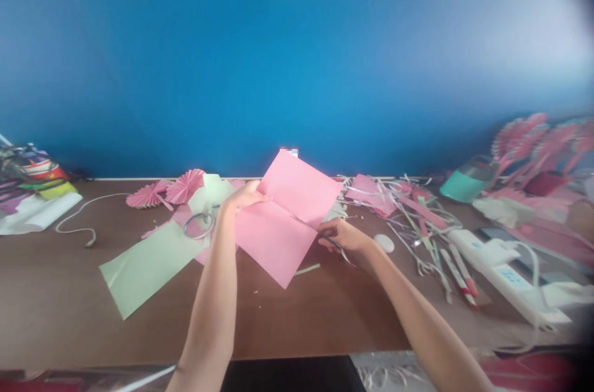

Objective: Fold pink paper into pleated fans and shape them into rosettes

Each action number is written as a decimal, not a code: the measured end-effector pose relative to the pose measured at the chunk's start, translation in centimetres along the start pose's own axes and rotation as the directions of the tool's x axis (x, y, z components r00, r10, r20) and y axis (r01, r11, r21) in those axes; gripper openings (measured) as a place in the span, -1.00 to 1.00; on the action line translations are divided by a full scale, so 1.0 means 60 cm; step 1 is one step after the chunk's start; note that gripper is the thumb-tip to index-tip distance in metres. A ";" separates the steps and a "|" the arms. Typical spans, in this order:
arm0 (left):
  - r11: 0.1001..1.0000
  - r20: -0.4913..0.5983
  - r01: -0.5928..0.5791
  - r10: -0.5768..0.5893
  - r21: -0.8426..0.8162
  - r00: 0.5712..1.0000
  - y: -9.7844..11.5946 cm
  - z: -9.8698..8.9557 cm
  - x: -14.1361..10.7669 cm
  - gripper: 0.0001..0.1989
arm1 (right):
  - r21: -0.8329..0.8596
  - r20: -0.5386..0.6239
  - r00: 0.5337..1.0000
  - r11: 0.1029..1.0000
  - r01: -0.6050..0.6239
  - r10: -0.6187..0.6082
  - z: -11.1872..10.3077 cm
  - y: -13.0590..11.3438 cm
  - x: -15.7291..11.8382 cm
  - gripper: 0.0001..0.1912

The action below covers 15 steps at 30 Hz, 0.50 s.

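Observation:
A sheet of pink paper (278, 240) is held up above the brown table. My left hand (248, 195) grips its upper left edge, with the fingers partly behind the sheet. In my right hand (338, 234) is a pair of scissors (342, 251), fingers closed round the handles. The blades lie along a cut or fold line across the middle of the sheet, and the paper hides part of them. Below the left wrist, pale green paper (151, 268) lies flat on the table beside a roll of tape (198, 225).
Pink pleated paper fans (185, 187) lie at the back left. On the right are tangled paper strips (417, 219), markers (457, 271), a white power strip (503, 277) and a teal container (468, 180). A white cable (69, 219) runs at the left. A blue partition (297, 70) stands behind.

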<state>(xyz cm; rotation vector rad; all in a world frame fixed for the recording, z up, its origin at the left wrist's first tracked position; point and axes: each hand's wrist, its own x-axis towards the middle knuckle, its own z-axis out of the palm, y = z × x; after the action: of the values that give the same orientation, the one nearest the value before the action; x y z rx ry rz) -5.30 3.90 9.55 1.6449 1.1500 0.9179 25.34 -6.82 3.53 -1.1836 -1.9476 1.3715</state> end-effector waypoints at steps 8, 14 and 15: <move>0.999 0.055 -0.014 0.012 0.032 0.998 -0.004 -0.004 0.002 -0.15 | -0.023 -0.018 1.000 1.000 0.005 -0.005 0.002 0.002 0.002 -0.73; 0.996 0.128 -0.061 0.052 0.070 0.990 -0.006 -0.004 0.003 -0.03 | -0.003 -0.026 0.999 1.000 -0.025 0.025 0.007 -0.001 0.003 -0.69; 0.995 0.135 -0.076 0.066 0.071 0.989 -0.006 -0.003 0.003 -0.01 | 0.001 -0.027 0.999 1.000 -0.027 0.027 0.008 -0.001 0.004 -0.69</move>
<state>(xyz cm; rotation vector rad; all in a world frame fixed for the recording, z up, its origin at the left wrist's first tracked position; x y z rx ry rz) -5.53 4.21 9.28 1.7906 1.0527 0.8055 24.82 -6.89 3.38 -1.2257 -1.9187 1.3627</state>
